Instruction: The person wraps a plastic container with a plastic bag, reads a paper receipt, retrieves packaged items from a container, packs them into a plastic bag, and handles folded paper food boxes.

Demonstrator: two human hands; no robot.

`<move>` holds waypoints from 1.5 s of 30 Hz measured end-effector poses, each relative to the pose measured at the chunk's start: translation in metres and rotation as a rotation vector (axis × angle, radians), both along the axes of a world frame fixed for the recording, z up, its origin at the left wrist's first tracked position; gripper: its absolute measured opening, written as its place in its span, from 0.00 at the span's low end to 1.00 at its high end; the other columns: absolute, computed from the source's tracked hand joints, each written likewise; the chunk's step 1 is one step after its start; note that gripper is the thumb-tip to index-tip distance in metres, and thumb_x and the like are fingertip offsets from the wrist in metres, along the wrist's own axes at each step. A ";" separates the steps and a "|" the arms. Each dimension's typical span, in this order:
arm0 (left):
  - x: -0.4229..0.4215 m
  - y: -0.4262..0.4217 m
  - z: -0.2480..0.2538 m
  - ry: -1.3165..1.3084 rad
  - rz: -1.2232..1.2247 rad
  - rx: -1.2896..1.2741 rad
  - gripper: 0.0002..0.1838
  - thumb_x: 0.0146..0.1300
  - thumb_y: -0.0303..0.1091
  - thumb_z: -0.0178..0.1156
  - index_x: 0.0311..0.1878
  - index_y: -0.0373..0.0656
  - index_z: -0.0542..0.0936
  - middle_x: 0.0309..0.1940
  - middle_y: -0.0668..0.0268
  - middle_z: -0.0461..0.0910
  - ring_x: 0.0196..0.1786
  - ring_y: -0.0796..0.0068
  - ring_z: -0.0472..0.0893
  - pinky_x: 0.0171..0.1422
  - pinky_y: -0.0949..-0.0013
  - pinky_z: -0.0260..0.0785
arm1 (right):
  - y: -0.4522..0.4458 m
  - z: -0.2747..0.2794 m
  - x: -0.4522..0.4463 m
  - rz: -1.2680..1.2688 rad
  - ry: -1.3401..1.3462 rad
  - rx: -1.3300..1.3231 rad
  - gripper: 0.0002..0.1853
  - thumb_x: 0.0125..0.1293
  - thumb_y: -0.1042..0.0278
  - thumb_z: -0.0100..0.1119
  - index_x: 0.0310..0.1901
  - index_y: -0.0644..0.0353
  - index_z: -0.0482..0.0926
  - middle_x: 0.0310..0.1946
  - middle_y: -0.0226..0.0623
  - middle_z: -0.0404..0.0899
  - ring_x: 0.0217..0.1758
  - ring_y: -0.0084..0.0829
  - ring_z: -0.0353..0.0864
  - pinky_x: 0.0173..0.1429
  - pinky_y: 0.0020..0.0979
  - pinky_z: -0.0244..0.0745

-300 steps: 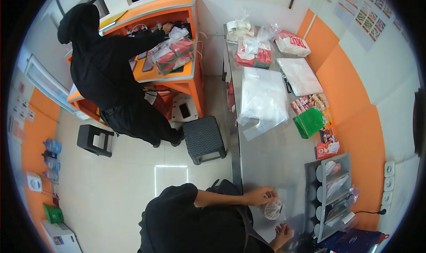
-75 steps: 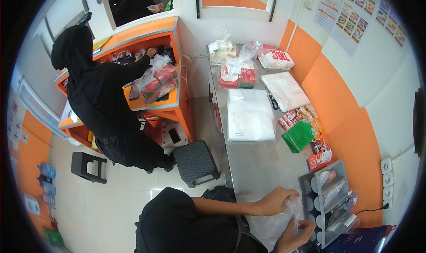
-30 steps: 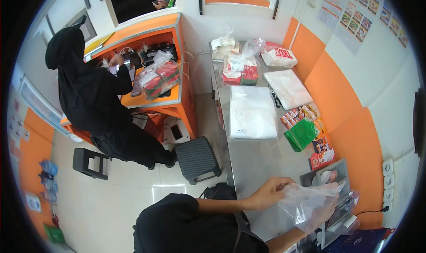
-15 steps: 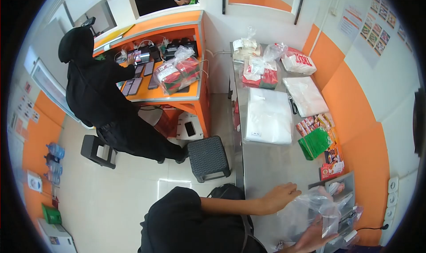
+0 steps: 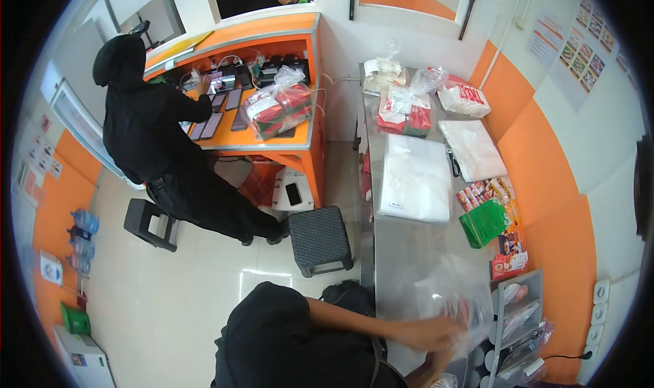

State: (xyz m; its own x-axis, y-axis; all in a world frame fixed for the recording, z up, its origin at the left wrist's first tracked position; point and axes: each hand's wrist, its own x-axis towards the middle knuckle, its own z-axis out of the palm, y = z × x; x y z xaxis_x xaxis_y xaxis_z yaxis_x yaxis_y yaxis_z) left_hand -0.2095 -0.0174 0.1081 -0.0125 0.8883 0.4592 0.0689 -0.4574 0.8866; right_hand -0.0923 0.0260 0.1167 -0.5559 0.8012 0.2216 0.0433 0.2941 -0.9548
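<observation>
Bag (image 5: 446,282) of clear plastic is hanging over the tabletop (image 5: 409,248), blurred, just beside the grey rack (image 5: 499,320). From where I'm standing, the left hand (image 5: 436,333) is overlapping the right hand (image 5: 443,356), both touching the bag's lower end, it seems; blur is hiding the fingers, so I'm not managing to tell whether either is gripping. Working the bag open is looking to me like the step in hand, and the next move is calling, I'm guessing, for one hand holding its mouth, the other spreading it. Some crinkled clear thing (image 5: 446,381) is sitting near the right hand, partly cut off.
</observation>
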 end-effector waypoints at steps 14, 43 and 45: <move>-0.060 -0.051 0.015 0.518 -0.209 -0.078 0.23 0.68 0.29 0.51 0.67 0.42 0.73 0.45 0.49 0.79 0.47 0.50 0.81 0.52 0.55 0.74 | 0.009 0.020 -0.021 -0.137 0.002 -0.006 0.23 0.73 0.64 0.51 0.66 0.63 0.70 0.64 0.49 0.72 0.67 0.44 0.73 0.67 0.44 0.72; -0.039 -0.041 -0.011 0.633 0.179 -0.093 0.42 0.65 0.35 0.63 0.79 0.44 0.55 0.66 0.48 0.61 0.69 0.52 0.66 0.70 0.58 0.62 | 0.056 0.050 0.027 -0.417 0.283 -0.063 0.29 0.73 0.52 0.48 0.69 0.61 0.68 0.67 0.49 0.69 0.69 0.45 0.70 0.68 0.43 0.69; -0.037 -0.035 0.022 0.533 0.107 0.041 0.44 0.65 0.35 0.64 0.80 0.45 0.51 0.68 0.48 0.59 0.71 0.52 0.64 0.73 0.58 0.60 | 0.048 0.040 0.018 -0.370 0.254 -0.050 0.29 0.73 0.51 0.48 0.69 0.61 0.68 0.67 0.48 0.69 0.69 0.45 0.70 0.68 0.43 0.69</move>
State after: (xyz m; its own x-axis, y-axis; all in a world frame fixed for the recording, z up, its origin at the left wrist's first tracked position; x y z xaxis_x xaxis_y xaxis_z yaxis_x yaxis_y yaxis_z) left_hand -0.2461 -0.0525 0.1298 0.1426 0.8759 0.4609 0.5522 -0.4568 0.6974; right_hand -0.0744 0.0742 0.1566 -0.1631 0.9490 0.2699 -0.1003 0.2562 -0.9614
